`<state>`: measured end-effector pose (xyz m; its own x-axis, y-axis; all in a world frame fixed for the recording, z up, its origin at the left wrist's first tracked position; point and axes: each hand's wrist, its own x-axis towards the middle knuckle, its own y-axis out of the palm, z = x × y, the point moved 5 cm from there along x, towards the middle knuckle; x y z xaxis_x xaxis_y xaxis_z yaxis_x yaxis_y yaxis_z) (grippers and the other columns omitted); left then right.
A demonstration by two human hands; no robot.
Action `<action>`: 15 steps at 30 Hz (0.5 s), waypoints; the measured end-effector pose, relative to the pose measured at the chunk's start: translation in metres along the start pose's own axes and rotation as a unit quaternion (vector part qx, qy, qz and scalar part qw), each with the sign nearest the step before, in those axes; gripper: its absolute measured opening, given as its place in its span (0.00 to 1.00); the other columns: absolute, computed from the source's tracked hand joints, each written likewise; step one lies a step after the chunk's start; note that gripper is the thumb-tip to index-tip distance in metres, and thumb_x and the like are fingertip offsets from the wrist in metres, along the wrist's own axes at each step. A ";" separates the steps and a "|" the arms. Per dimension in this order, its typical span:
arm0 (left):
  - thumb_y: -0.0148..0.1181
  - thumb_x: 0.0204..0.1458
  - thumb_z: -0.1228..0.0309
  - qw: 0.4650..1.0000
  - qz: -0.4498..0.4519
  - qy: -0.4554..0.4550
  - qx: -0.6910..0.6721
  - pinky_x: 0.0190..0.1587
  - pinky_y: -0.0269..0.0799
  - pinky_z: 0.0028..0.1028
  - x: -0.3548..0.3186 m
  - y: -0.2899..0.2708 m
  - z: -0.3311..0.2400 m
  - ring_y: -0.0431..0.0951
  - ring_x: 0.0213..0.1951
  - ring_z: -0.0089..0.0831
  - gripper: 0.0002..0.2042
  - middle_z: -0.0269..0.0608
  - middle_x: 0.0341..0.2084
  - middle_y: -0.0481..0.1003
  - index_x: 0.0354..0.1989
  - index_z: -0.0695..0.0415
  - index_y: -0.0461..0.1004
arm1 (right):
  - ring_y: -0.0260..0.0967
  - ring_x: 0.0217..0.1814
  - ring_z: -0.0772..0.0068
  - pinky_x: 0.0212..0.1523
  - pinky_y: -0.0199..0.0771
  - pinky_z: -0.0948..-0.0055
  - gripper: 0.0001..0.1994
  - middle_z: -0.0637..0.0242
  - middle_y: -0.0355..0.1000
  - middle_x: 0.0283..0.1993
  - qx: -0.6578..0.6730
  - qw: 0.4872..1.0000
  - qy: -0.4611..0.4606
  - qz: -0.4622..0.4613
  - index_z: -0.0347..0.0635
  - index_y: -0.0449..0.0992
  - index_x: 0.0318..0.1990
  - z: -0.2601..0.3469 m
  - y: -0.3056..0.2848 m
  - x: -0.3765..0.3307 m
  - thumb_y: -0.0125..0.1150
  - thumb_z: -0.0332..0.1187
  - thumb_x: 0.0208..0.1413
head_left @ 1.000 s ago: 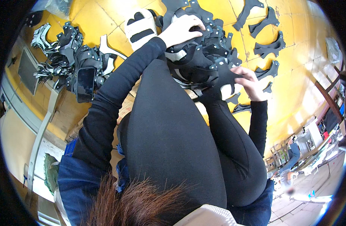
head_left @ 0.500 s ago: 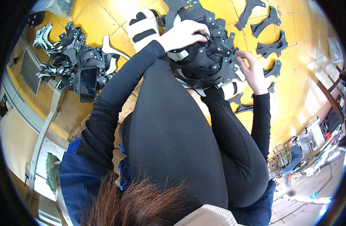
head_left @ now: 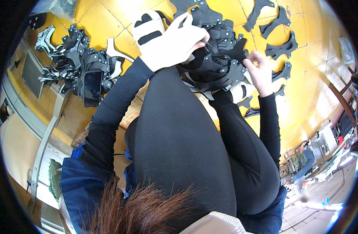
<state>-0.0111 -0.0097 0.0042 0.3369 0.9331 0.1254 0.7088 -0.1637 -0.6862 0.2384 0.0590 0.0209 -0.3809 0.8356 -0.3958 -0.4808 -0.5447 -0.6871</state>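
In front of my knees lies a heap of black curved cut pieces [head_left: 214,72], flat, with small pale marks on their tips. My left hand [head_left: 171,43] is over the heap's left side, thumb and forefinger pinched on the dark edge of a black piece; its other fingers are raised. At the heap's right edge my right hand [head_left: 260,72] has its fingertips closed at the end of a black cut piece [head_left: 238,50]. Whether both hands hold the same piece cannot be told. My foot in a white slipper with black bands [head_left: 147,28] is beside my left hand.
Several separate black pieces [head_left: 281,45] lie in a column on the yellow tiled floor [head_left: 311,85] to the right. A second stack of black and white pieces [head_left: 71,52] is at left, with a phone [head_left: 92,87] on it. A person [head_left: 305,163] is in the far right background.
My left hand has shifted a little left and toward me, its fingers rising. My right hand has moved slightly left, its fingers closing at a black piece by the heap's edge.
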 end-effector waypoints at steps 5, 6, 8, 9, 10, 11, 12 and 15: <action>0.56 0.59 0.65 0.997 -0.077 -0.012 0.012 0.61 0.62 0.38 0.004 -0.033 -0.005 0.77 0.43 0.33 0.07 0.33 0.34 0.78 0.44 0.48 0.73 | 0.69 0.44 0.75 0.50 0.66 0.76 0.04 0.62 0.74 0.39 0.156 0.985 -0.016 -0.078 0.34 0.67 0.28 0.005 -0.048 -0.007 0.57 0.21 0.47; 0.56 0.59 0.65 0.996 -0.070 -0.054 -0.004 0.58 0.65 0.35 0.003 -0.040 -0.004 0.78 0.42 0.33 0.08 0.34 0.34 0.78 0.45 0.48 0.73 | 0.68 0.47 0.74 0.52 0.65 0.76 0.04 0.61 0.73 0.42 0.171 0.981 -0.033 -0.081 0.35 0.66 0.29 0.014 -0.057 -0.009 0.55 0.20 0.48; 0.57 0.58 0.64 0.994 -0.061 -0.084 -0.020 0.43 0.74 0.27 0.009 -0.058 0.001 0.80 0.39 0.35 0.12 0.36 0.35 0.79 0.49 0.48 0.74 | 0.65 0.51 0.72 0.57 0.61 0.75 0.05 0.57 0.71 0.47 0.194 0.974 -0.083 -0.077 0.34 0.65 0.32 0.029 -0.079 -0.015 0.50 0.17 0.47; 0.58 0.58 0.64 0.993 -0.098 -0.066 -0.016 0.42 0.75 0.28 0.012 -0.065 0.003 0.80 0.38 0.35 0.12 0.37 0.35 0.79 0.50 0.48 0.74 | 0.65 0.50 0.68 0.57 0.60 0.71 0.05 0.53 0.70 0.46 0.221 0.969 -0.106 -0.040 0.36 0.63 0.30 0.024 -0.089 -0.018 0.48 0.20 0.43; 0.58 0.58 0.64 0.990 -0.134 -0.048 -0.015 0.40 0.75 0.28 0.015 -0.070 0.004 0.80 0.37 0.36 0.13 0.38 0.36 0.79 0.51 0.48 0.73 | 0.65 0.48 0.66 0.56 0.61 0.69 0.05 0.52 0.71 0.44 0.248 0.956 -0.153 0.023 0.37 0.63 0.28 0.044 -0.092 -0.020 0.48 0.22 0.41; 0.58 0.58 0.64 0.985 -0.168 -0.028 -0.015 0.39 0.75 0.28 0.025 -0.082 -0.004 0.80 0.36 0.36 0.14 0.39 0.36 0.80 0.52 0.48 0.73 | 0.66 0.46 0.63 0.55 0.62 0.66 0.05 0.51 0.72 0.42 0.274 0.938 -0.197 0.084 0.39 0.62 0.27 0.063 -0.096 -0.021 0.49 0.24 0.39; 0.55 0.57 0.72 0.986 -0.098 -0.131 -0.043 0.50 0.70 0.37 0.033 -0.086 -0.009 0.76 0.45 0.45 0.12 0.49 0.42 0.75 0.48 0.58 0.74 | 0.67 0.42 0.58 0.52 0.64 0.61 0.06 0.50 0.74 0.36 0.266 0.924 -0.237 0.140 0.42 0.61 0.26 0.075 -0.097 -0.020 0.50 0.28 0.37; 0.56 0.57 0.72 0.990 -0.065 -0.069 -0.102 0.48 0.73 0.35 0.044 -0.088 -0.020 0.77 0.43 0.41 0.13 0.46 0.41 0.77 0.50 0.57 0.73 | 0.70 0.44 0.57 0.51 0.66 0.61 0.06 0.52 0.75 0.38 0.258 0.907 -0.247 0.225 0.41 0.65 0.25 0.102 -0.083 -0.020 0.54 0.26 0.36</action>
<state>-0.0458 0.0393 0.0843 0.1569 0.9831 0.0944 0.8553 -0.0875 -0.5106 0.2050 0.0803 0.1478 -0.8756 0.4568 -0.1571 -0.4466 -0.8894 -0.0972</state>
